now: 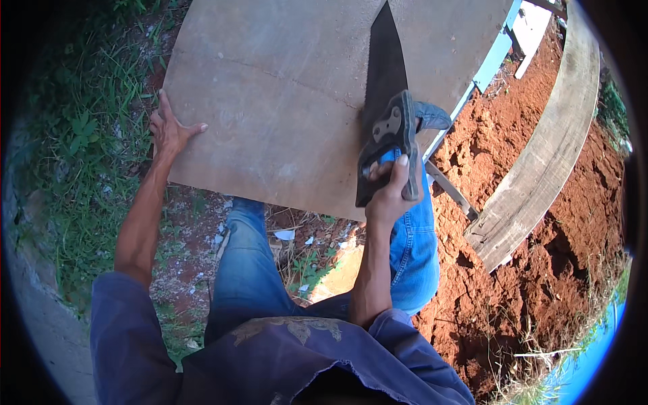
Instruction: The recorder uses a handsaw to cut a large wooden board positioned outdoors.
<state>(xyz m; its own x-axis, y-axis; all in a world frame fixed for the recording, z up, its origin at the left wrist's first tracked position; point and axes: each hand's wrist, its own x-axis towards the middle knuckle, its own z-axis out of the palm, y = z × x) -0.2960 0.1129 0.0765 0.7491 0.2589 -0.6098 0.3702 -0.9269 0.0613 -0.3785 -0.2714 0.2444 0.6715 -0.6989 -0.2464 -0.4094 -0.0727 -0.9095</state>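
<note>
A large brown wooden sheet (270,128) lies before me, with a thin line running across it toward the saw. My right hand (389,196) is wrapped round the dark handle of a hand saw (386,74). The saw's blade points away from me, above the sheet; whether its teeth touch the wood I cannot tell. On the sheet's left edge rests my left hand (172,131), thumb spread over the top face and fingers at the side. My right foot, in a dark shoe (432,116), is on the sheet's right part, beside the saw handle.
A long weathered plank (540,162) lies on reddish dug-up soil (499,324) to the right. Pale blue-white strips (496,57) run along the sheet's right edge. Green grass (81,196) grows on the left. White fragments (285,235) are scattered on the ground between my legs.
</note>
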